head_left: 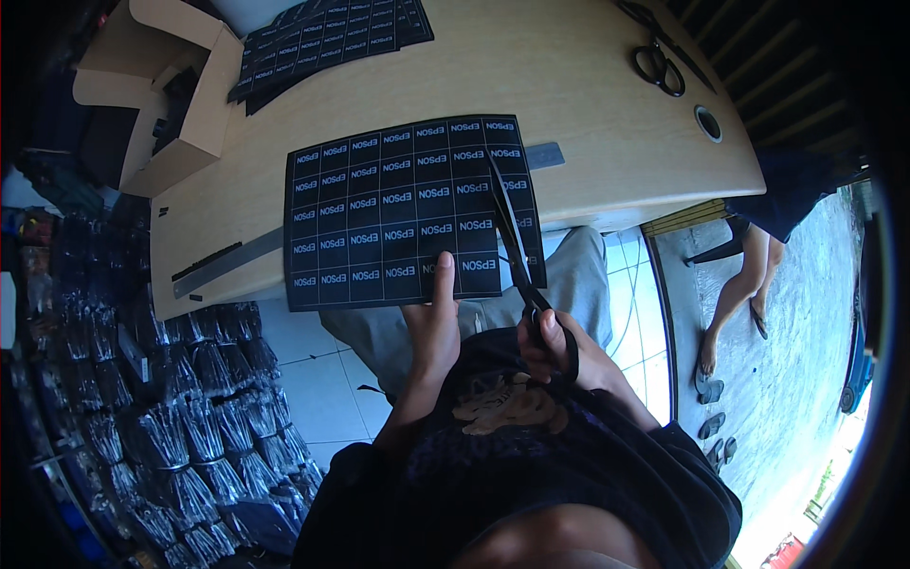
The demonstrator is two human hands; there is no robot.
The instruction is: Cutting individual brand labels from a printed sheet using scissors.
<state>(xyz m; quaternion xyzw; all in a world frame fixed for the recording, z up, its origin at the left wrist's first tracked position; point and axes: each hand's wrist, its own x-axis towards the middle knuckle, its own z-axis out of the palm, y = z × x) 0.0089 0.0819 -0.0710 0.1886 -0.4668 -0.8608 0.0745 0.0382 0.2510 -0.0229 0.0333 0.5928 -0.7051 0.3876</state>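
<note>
My left hand point(438, 327) grips a black sheet point(398, 213) by its near edge, thumb on top and fingers underneath. White printing in a grid of rectangles covers the sheet. In my right hand point(559, 349) is a pair of black-handled scissors point(517, 242), its blades pointing away from me across the sheet's right side. A cut runs up from the near edge there, and the strip on the right is partly separated. The sheet is held above the table's front edge and my lap.
More printed black sheets point(332, 43) lie stacked at the table's far left, beside an open cardboard box point(156, 85). A metal ruler point(227, 263) pokes out under the sheet. Other scissors point(658, 71) lie far right. Bundled plastic-wrapped goods point(190, 427) fill the left; a person's legs point(739, 284) show right.
</note>
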